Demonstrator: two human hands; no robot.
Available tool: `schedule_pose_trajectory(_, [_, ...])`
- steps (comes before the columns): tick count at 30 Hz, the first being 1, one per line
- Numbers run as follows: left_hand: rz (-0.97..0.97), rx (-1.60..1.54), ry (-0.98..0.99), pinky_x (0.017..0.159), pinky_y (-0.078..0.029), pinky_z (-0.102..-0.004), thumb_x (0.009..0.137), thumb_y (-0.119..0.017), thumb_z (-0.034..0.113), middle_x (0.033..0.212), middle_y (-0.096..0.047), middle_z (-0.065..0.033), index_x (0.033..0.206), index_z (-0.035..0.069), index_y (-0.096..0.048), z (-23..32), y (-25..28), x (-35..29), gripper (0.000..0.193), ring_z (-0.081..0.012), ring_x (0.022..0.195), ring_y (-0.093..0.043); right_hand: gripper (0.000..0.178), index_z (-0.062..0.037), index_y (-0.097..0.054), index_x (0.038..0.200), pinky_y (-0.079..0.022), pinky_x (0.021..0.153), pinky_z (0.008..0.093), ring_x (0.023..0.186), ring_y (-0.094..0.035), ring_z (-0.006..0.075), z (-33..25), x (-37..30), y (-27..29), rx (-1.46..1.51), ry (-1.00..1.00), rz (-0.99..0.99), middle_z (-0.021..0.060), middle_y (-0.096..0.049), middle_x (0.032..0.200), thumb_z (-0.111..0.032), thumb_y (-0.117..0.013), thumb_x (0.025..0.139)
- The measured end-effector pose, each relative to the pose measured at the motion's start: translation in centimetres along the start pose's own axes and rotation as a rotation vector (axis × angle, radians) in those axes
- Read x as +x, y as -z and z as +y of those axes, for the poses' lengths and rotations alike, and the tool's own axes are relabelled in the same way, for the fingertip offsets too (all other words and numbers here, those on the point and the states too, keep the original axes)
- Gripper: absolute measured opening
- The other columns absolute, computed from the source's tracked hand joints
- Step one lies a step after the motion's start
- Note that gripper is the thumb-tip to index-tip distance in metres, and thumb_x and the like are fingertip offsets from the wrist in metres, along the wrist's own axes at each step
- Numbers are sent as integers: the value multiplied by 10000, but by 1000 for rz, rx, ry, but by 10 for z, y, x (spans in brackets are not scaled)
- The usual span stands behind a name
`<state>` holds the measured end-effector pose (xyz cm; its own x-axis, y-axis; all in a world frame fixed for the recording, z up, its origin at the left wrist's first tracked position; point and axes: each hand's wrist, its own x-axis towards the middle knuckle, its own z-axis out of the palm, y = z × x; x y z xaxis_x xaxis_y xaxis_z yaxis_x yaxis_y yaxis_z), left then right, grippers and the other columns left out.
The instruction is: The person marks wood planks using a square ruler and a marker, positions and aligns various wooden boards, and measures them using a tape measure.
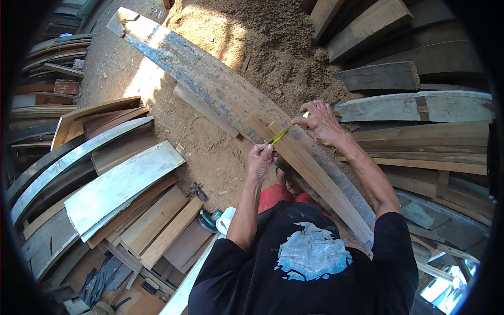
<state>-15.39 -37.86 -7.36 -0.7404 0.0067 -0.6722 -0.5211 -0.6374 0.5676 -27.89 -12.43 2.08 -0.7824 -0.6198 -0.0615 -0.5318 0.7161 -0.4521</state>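
Note:
A yellow tape measure blade [282, 134] is stretched across the width of a light wooden board [310, 170]. My left hand [261, 159] pinches the blade's free end at the board's near left edge. On the far side, my right hand [321, 126] is closed around the tape measure's case [305, 114], most of which the fingers hide. The board lies lengthwise on a long, worn, paint-stained plank bench [210, 71] that runs from the far left down to the near right, beside my body.
Sawdust [262, 47] is heaped beyond the bench. Stacked planks [420, 136] crowd the right side. At left are more boards, including a white-painted one [123, 184]. A teal power tool [210, 220] sits near my left arm, and a narrow board [205, 109] lies along the bench.

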Motion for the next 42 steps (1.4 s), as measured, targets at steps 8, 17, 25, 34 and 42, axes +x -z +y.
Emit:
schedule_pose_trajectory(8, [-69, -53, 123, 635, -596, -294, 931, -748, 108, 879, -709, -50, 948, 115, -613, 6, 8, 5, 137, -173, 758, -699, 498, -251, -734, 1173, -398, 1007, 486, 1195, -466, 350, 5, -1, -7, 18, 45, 70, 87, -528, 1243, -75, -781, 710])
schedule_pose_trajectory(17, [117, 15, 24, 670, -581, -319, 899, -799, 172, 930, -680, -47, 1029, 123, -597, 8, -5, -20, 245, -161, 781, -679, 511, -225, -677, 1274, -385, 988, 458, 1157, -475, 319, -4, -18, 4, 160, -48, -104, 91, -551, 1224, -151, -729, 771])
schedule_pose_trajectory(25, [-652, 1561, -962, 1062, -364, -563, 765, -814, 292, 1280, -555, -197, 1288, 138, -619, -16, -98, -90, 579, -395, 1258, -492, 783, -92, -408, 1522, -331, 1156, 489, 1354, -494, 381, 20, -164, 16, 293, -727, 22, 225, -525, 1460, -281, -700, 820])
schedule_pose_trajectory(34, [-1670, 1936, -873, 1133, -312, -536, 972, -526, 273, 1366, -533, -147, 1400, 337, -597, -161, -140, -109, 439, -355, 1319, -470, 737, -98, -478, 1460, -464, 1041, 486, 1203, -586, 423, 14, -453, -30, 30, -1274, 383, 246, -614, 1293, -255, -776, 804])
schedule_pose_trajectory(42, [-1813, 2082, -881, 984, -366, -432, 867, -673, 302, 1198, -554, -99, 1465, 431, -517, -224, -181, -156, 631, -296, 1186, -499, 796, -13, -530, 1402, -484, 1019, 485, 1189, -620, 447, -49, -690, -113, 132, -1941, 520, 301, -656, 1240, -477, -750, 793])
